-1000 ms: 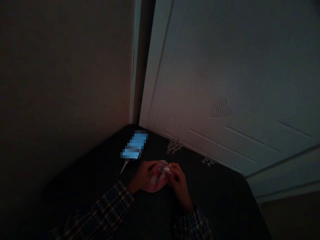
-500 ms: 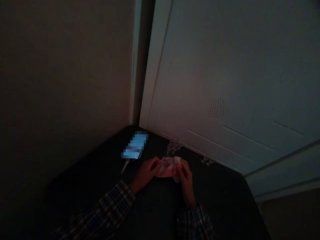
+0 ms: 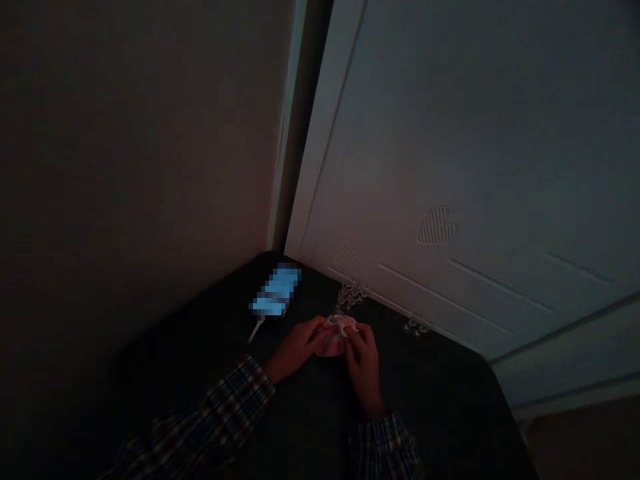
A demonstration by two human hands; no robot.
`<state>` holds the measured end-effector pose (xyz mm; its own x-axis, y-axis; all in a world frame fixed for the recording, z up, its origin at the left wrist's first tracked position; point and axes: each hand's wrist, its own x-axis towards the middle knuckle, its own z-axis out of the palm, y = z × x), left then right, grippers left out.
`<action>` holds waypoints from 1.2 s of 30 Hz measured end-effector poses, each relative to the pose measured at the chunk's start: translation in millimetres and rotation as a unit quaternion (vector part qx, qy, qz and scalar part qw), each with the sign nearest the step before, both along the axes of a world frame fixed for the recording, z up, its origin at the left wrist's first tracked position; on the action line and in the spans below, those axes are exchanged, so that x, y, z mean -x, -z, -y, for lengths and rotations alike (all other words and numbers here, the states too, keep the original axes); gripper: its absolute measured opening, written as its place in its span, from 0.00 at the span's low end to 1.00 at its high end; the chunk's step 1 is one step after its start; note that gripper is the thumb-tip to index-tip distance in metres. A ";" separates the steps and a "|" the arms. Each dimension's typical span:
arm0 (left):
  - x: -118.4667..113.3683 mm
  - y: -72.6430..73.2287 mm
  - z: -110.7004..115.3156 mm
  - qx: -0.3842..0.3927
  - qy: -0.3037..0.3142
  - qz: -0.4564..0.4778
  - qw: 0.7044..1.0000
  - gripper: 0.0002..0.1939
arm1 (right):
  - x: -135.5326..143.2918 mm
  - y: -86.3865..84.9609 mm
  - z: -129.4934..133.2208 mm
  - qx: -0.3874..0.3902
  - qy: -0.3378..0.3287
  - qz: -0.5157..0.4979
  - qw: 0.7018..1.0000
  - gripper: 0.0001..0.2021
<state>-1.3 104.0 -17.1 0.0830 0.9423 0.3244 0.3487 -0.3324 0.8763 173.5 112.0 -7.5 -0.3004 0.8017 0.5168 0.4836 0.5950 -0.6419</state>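
Observation:
A small, soft-looking pink and white crumpled thing [image 3: 332,344] is held just above or on the dark table; the dim light hides whether it is cloth or a wrapper. On its left side, my left hand [image 3: 300,343] pinches the edge between thumb and fingers. My right hand [image 3: 364,365] grips the opposite side, its fingers bent over the white part. Just beyond the hands lies a cluster of small clear, shiny pieces [image 3: 352,294]. Several similar clear pieces [image 3: 415,326] lie farther right.
A lit phone [image 3: 277,291], its screen blurred out, lies at the left back with a white cable [image 3: 255,331] plugged in. The dark table [image 3: 305,427] stands against a wall [image 3: 150,167] and a white panel [image 3: 450,133] with embossed hearts.
My right hand has come in toward the left one, and the pink and white thing is bunched narrower between them. The view has shifted slightly; the phone and clear pieces stay in place.

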 end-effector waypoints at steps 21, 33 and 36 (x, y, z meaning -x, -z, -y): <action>-0.1 2.0 -0.9 0.031 -0.022 -0.045 0.998 0.10 | -2.5 8.7 -11.2 0.008 0.062 0.004 0.998 0.14; -1.6 3.6 -0.6 0.039 -0.001 -0.042 0.998 0.11 | 1.7 9.4 -6.5 -0.031 0.019 0.138 0.990 0.17; -1.7 5.6 -1.2 0.039 0.002 -0.035 0.999 0.10 | 0.8 10.5 -7.2 -0.027 0.046 0.129 0.990 0.16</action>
